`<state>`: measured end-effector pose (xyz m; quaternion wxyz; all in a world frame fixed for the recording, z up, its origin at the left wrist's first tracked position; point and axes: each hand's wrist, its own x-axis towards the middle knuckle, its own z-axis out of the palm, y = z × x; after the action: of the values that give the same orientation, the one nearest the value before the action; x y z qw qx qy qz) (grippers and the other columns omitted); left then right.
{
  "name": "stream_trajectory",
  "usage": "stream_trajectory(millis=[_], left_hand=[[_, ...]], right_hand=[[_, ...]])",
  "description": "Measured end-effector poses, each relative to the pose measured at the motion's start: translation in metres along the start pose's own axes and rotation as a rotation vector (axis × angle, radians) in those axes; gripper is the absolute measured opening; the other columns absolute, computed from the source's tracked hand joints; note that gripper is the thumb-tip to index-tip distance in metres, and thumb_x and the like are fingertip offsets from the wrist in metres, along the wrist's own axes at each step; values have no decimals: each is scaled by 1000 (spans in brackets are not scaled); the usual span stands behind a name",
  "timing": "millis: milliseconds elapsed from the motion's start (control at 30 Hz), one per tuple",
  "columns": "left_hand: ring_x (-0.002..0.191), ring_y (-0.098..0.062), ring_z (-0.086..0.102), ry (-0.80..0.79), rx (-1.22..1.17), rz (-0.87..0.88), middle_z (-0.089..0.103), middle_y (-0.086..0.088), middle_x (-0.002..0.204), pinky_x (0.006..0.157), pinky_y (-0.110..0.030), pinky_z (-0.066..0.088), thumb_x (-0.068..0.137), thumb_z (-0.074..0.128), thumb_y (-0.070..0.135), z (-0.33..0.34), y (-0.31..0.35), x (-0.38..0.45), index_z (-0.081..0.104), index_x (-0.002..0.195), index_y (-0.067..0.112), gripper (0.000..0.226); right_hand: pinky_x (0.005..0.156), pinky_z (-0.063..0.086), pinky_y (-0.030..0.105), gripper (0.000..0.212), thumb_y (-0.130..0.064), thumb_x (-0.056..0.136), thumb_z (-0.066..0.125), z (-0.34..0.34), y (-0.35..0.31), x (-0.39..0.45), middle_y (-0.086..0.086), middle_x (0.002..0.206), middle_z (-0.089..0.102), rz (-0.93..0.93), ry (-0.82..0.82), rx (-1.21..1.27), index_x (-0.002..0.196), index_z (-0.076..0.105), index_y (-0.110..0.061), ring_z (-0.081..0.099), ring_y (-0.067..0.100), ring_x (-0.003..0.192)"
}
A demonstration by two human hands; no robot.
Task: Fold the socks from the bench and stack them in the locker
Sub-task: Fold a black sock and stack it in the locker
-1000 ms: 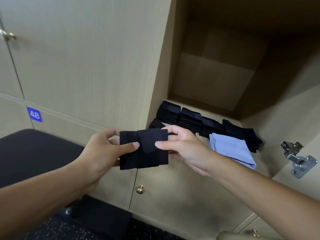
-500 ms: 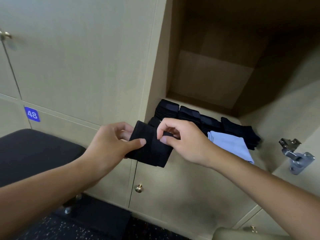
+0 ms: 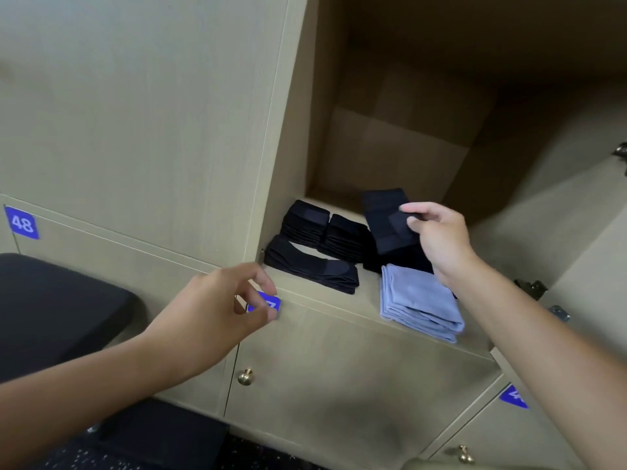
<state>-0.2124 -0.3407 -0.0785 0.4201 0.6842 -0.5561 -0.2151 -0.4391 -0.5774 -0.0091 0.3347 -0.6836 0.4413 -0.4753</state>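
My right hand [image 3: 437, 239] pinches a folded black sock [image 3: 386, 218] and holds it inside the open locker [image 3: 390, 157], just above a dark stack at the right of the shelf. Two stacks of folded black socks [image 3: 325, 230] stand at the shelf's left, with a long black sock [image 3: 312, 266] lying in front of them. A pile of folded light-blue socks [image 3: 419, 301] rests at the shelf's front right. My left hand [image 3: 220, 307] hovers below the shelf edge with loosely curled fingers, holding nothing.
The black padded bench [image 3: 57, 310] sits at the lower left. Closed locker doors with brass knobs [image 3: 245, 376] lie below the shelf. A blue number label [image 3: 21, 222] reads 48. The open locker door with hinges [image 3: 532, 288] stands at the right.
My left hand let go of the folded black sock and dropped below the shelf edge. My right hand carried the sock up and right into the locker, above the stacks.
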Motion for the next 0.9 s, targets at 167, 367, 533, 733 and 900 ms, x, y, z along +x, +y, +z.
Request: stream_trajectory(millis=[167, 367, 533, 733, 900], left_hand=[[67, -12, 64, -11, 28, 9, 72, 21, 84, 72, -41, 55, 91, 71, 32, 1, -1, 0, 64, 94, 35, 8], [68, -17, 67, -19, 69, 5, 72, 23, 88, 70, -43, 57, 93, 68, 32, 0, -7, 3, 62, 94, 37, 8], [70, -11, 69, -38, 100, -3, 71, 25, 88, 71, -39, 57, 94, 67, 35, 1, -12, 3, 62, 95, 37, 6], [70, -9, 69, -55, 116, -11, 72, 24, 88, 71, -35, 55, 94, 67, 36, 2, -16, 3, 62, 96, 36, 5], [71, -7, 69, -69, 123, -5, 72, 23, 87, 72, -32, 55, 94, 68, 37, 4, -18, 4, 61, 96, 37, 7]], right_hand=[[99, 55, 44, 34, 7, 95, 52, -11, 19, 35, 15, 116, 68, 303, 109, 224, 92, 75, -17, 65, 33, 110], [93, 59, 45, 27, 8, 91, 59, -5, 41, 51, 18, 116, 68, 367, 110, 150, 88, 73, -15, 66, 33, 109], [88, 58, 38, 24, 10, 90, 63, -2, 49, 58, 17, 119, 67, 370, 78, 32, 97, 72, -12, 65, 31, 111], [98, 56, 44, 23, 8, 89, 68, 3, 57, 65, 16, 119, 67, 354, 36, -85, 99, 71, -13, 66, 32, 111], [91, 59, 45, 21, -5, 82, 81, 4, 64, 69, 7, 107, 70, 327, 16, -307, 83, 69, -22, 70, 28, 98]])
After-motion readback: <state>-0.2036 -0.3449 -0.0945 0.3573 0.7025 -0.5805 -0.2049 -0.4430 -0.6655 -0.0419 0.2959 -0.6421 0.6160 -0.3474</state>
